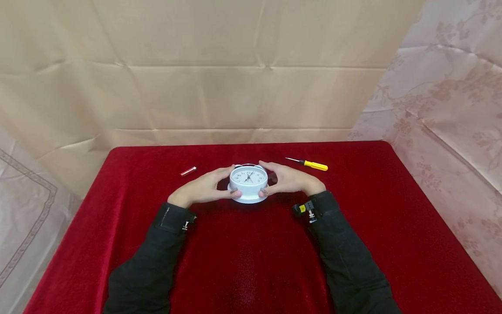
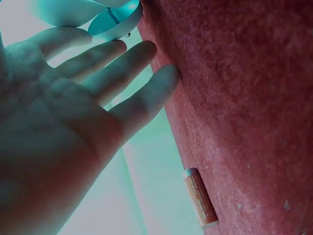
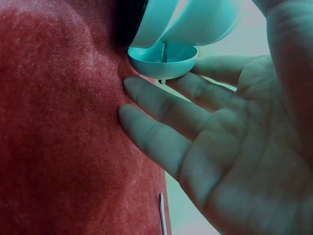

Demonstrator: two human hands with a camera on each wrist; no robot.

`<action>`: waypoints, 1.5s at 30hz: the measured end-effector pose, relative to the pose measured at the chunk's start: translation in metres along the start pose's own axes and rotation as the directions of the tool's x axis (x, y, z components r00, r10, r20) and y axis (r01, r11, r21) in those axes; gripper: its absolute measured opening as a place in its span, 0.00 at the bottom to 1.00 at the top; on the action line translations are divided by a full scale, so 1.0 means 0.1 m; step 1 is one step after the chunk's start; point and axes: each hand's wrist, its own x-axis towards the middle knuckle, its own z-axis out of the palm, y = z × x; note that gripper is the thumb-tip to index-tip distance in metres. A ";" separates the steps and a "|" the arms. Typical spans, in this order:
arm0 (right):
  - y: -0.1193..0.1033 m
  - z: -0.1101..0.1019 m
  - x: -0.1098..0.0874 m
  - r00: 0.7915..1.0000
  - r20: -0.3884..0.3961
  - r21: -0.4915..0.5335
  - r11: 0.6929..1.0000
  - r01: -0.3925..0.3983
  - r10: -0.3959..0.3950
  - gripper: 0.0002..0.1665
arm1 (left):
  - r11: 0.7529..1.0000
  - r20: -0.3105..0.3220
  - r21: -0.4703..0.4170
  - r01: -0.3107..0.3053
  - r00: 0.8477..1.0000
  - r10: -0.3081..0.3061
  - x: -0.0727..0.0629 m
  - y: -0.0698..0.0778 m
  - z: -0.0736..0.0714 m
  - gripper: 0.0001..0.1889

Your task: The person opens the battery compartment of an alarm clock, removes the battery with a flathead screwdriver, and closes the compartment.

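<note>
A white twin-bell alarm clock [image 1: 249, 187] lies tilted back at the middle of the red table, its dial facing up toward the head camera. From its left side my left hand [image 1: 204, 186] grips it, thumb on the front of the case and fingers reaching behind. My right hand [image 1: 292, 179] holds the opposite side the same way. One bell [image 3: 166, 66] hangs beside the fingertips in the right wrist view. Another bell [image 2: 117, 24] shows past the left fingers in the left wrist view. The clock's back is hidden.
A red battery [image 1: 188, 171] lies on the cloth [image 1: 243, 248] beyond my left hand. Behind the right hand lies a screwdriver [image 1: 315, 165] with a yellow handle, its shaft pointing left. A beige curtain [image 1: 235, 100] hangs past the table's far edge.
</note>
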 end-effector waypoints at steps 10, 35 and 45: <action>0.02 0.01 0.01 1.000 -0.003 -0.007 1.000 0.003 -0.003 0.67 | 0.999 0.013 0.033 0.005 1.000 -0.005 -0.01 -0.02 0.00 0.54; -0.03 0.03 0.02 0.997 0.028 0.087 0.994 0.064 -0.067 0.66 | 0.996 -0.004 0.052 0.069 0.998 -0.069 0.03 -0.06 0.06 0.62; 0.03 0.04 0.03 0.998 0.029 0.074 0.995 0.060 -0.062 0.66 | 0.996 -0.013 0.058 0.067 0.998 -0.067 0.03 -0.05 0.07 0.62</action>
